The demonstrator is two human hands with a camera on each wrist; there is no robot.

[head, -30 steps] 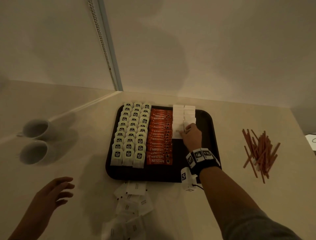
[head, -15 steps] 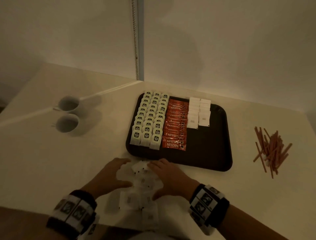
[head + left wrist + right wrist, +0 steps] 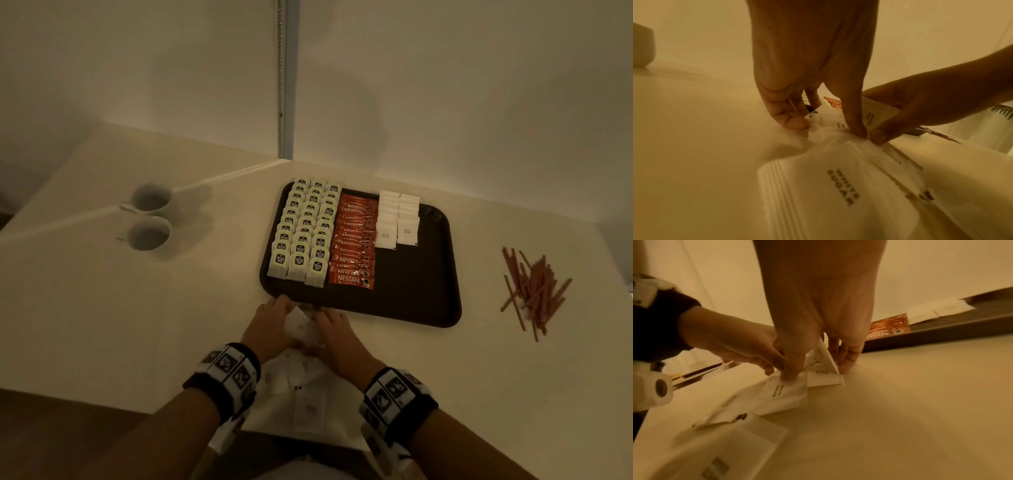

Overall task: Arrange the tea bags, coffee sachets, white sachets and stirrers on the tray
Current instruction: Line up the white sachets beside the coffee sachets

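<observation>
A dark tray holds three rows of tea bags, a column of red coffee sachets and two short columns of white sachets. Loose white sachets lie in a pile at the table's near edge. My left hand and right hand meet just in front of the tray and pinch a few of these sachets between them. In the wrist views my left hand and right hand hold the sachets on edge. Stirrers lie heaped right of the tray.
Two white cups stand on the table to the left of the tray. A wall with a metal strip runs close behind the tray. The tray's right half is bare dark surface.
My right hand left the tray's white sachet columns and came back to the loose pile. My left hand joined it, and both now pinch sachets on edge.
</observation>
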